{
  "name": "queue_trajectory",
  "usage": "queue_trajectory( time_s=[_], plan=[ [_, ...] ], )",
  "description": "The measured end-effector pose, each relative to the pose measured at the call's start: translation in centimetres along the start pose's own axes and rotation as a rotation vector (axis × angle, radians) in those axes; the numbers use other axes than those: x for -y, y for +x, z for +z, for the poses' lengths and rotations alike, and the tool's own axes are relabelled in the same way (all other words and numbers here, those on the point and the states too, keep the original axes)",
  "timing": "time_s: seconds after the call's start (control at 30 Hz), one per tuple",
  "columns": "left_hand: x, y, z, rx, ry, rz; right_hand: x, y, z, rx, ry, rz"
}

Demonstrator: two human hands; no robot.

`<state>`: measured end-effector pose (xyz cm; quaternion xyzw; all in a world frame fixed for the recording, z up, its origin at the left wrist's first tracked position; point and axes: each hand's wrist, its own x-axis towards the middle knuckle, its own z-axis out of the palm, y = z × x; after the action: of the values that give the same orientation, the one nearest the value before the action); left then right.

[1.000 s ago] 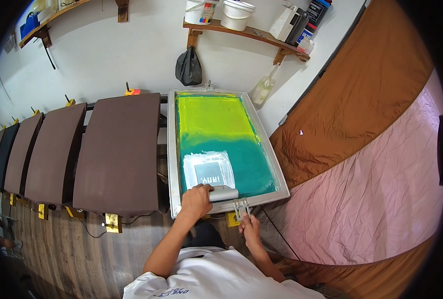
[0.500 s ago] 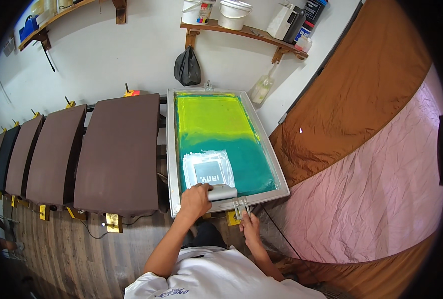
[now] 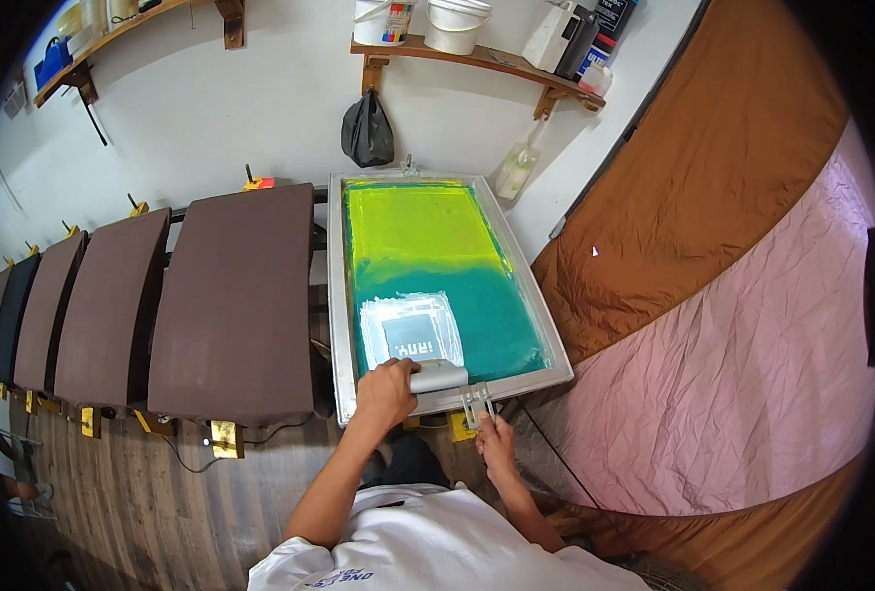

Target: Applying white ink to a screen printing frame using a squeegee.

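Pretty much nothing has shifted over the last second. The squeegee (image 3: pixel 439 375) is kept parked at the near end of the screen frame (image 3: pixel 337 295), right below the pale print window (image 3: pixel 413 330) in the mesh, and the left hand (image 3: pixel 386 391) is kept wrapped over its handle end. The right hand (image 3: pixel 497 445) is held closed on the clear clamp handle (image 3: pixel 476 402) sticking out from the frame's near edge (how tight can't be told from up here). The two hands are kept apart, one on each tool. The green-to-teal mesh looks the same, and the brown pallets (image 3: pixel 235 300) beside it are left bare. So, as a guess, a pull looks finished or about to be set up, and the pause is being held at the bottom of the stroke.
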<state>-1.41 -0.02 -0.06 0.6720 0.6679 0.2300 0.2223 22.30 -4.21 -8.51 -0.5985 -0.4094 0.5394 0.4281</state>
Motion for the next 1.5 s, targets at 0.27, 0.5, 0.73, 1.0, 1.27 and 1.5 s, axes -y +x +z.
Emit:
queue_trajectory(
  time_s=[0.27,0.5,0.73,1.0,1.27,1.5],
  plan=[
    [-0.3,0.2,0.0,0.022,0.014,-0.012,-0.5,0.4,-0.3,-0.003,0.038,0.024],
    [0.7,0.6,1.2,0.039,-0.013,-0.036,-0.9,0.3,-1.1,0.034,0.136,0.236],
    [0.7,0.7,1.3,0.044,-0.026,-0.068,10.8,1.1,-2.2,0.313,-1.162,-0.317],
    [0.7,1.4,1.2,0.071,-0.029,-0.006,12.9,8.5,7.1,0.686,-1.285,-0.697],
    [1.4,5.6,-1.6,0.267,-0.005,0.003,15.2,12.6,8.7,0.861,-1.179,-0.526],
    [2.4,7.3,0.6,-0.024,-0.075,0.034,13.3,14.8,9.8,0.629,-1.196,-0.696]
  ],
)
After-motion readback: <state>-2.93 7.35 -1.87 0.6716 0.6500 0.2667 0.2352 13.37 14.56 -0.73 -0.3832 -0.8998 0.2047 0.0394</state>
